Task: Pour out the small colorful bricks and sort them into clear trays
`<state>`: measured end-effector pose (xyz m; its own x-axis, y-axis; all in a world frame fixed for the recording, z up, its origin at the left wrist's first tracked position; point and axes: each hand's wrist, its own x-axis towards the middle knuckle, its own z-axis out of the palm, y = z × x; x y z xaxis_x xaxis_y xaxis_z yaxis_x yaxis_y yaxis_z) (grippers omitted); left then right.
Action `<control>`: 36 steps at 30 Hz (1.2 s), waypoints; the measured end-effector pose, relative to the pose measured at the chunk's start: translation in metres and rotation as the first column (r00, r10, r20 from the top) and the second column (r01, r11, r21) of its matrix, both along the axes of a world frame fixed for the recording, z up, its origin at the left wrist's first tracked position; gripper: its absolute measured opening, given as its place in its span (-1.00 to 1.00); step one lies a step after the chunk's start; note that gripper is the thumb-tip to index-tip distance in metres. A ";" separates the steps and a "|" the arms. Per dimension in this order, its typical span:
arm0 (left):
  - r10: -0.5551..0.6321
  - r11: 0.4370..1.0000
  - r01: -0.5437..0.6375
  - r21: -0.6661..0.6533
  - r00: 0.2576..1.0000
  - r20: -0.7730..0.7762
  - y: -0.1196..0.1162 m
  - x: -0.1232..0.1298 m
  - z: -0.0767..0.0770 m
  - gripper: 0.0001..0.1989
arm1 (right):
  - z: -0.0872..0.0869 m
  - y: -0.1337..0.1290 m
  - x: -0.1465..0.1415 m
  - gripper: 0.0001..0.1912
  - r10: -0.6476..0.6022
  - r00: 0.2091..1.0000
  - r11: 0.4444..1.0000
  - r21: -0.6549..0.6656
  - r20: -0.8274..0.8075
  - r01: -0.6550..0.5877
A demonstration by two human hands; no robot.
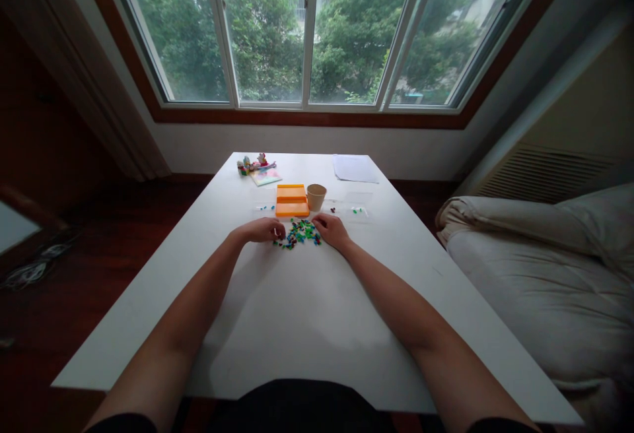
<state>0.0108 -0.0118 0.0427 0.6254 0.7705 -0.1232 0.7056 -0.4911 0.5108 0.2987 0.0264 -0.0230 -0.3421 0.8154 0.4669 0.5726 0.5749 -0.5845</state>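
A loose pile of small green, blue and dark red pieces (300, 233) lies on the white table (307, 307). My left hand (267, 229) is at the pile's left edge, its fingers curled and close together; what they hold, if anything, is too small to name. At the right edge of the pile is my right hand (331, 228), fingers bent and pressed together over the pieces, their tips partly hidden. Just behind the pile stand an orange tray (292, 200) with a raised middle ridge and a brown paper cup (316, 197).
Clear plastic trays hold a few blue pieces (272, 208) on the left, and dark red pieces (333, 210) and green pieces (354, 210) on the right. Small toy figures (246, 166), a colourful card (266, 176) and white paper sheets (354, 168) lie farther back.
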 end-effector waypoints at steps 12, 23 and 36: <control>0.010 0.999 -0.012 -0.037 0.999 -0.051 -0.005 0.003 -0.003 -0.65 | -0.002 0.000 0.000 -0.82 -0.001 1.000 1.000 -0.001 0.007 0.001; 0.001 0.990 0.012 0.137 0.996 -0.093 -0.012 0.028 -0.012 -0.88 | -0.004 0.002 0.000 -0.83 -0.006 1.000 1.000 0.020 0.022 0.006; 0.057 0.998 -0.050 0.042 0.981 -0.188 -0.024 0.041 -0.003 -0.83 | -0.004 0.002 0.000 -0.85 0.006 1.000 1.000 0.019 0.007 -0.007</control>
